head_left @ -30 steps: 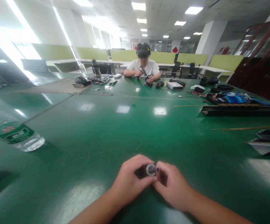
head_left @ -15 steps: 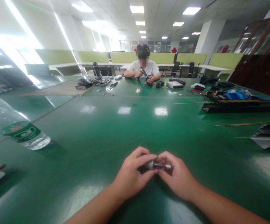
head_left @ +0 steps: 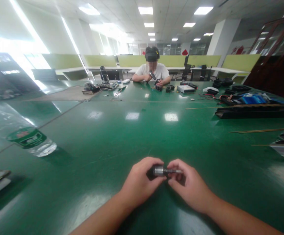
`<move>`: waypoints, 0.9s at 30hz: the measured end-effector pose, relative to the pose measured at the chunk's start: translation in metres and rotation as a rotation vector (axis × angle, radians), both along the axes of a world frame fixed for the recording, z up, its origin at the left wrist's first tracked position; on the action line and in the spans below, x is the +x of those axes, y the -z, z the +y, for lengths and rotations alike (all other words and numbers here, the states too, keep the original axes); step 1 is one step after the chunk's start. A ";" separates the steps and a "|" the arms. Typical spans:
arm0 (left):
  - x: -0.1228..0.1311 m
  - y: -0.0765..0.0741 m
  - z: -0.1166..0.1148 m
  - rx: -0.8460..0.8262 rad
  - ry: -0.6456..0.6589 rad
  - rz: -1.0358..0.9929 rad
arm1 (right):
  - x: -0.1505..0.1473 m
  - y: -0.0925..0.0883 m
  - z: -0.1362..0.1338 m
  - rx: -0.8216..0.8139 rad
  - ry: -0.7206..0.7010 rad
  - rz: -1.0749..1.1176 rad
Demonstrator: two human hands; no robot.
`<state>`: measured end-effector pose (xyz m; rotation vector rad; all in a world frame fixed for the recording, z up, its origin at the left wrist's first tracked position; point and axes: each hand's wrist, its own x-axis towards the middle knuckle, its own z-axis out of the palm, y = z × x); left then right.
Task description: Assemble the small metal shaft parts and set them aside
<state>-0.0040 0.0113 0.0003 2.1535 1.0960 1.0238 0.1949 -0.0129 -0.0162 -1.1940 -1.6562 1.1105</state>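
Observation:
Low over the green table (head_left: 132, 137), near its front edge, my two hands meet on a small metal cylinder with a thin shaft (head_left: 165, 170). My left hand (head_left: 140, 183) is closed round the dark, thicker end of the part. My right hand (head_left: 190, 186) pinches the thin shaft end with its fingertips. The part lies roughly level between the hands, its silver collar showing in the gap. Much of its body is hidden by my fingers.
A clear water bottle with a green label (head_left: 26, 138) lies at the left. Long black rails (head_left: 254, 112) and thin rods (head_left: 261, 130) lie at the right. A person in a white shirt (head_left: 152, 70) works at the far side among small parts (head_left: 166, 87).
The part has turned from end-on to lying sideways, with its thin shaft now drawn out toward my right hand. The view has shifted slightly, so the bottle sits further right.

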 end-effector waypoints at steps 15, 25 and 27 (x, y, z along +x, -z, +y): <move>0.002 -0.001 0.001 -0.023 0.065 -0.010 | -0.002 -0.004 0.000 0.007 0.004 0.052; 0.003 -0.002 0.001 -0.024 0.087 -0.025 | -0.002 -0.005 0.000 0.024 0.007 0.030; 0.003 -0.002 0.000 -0.025 0.087 -0.029 | -0.002 -0.005 0.000 0.023 0.004 0.032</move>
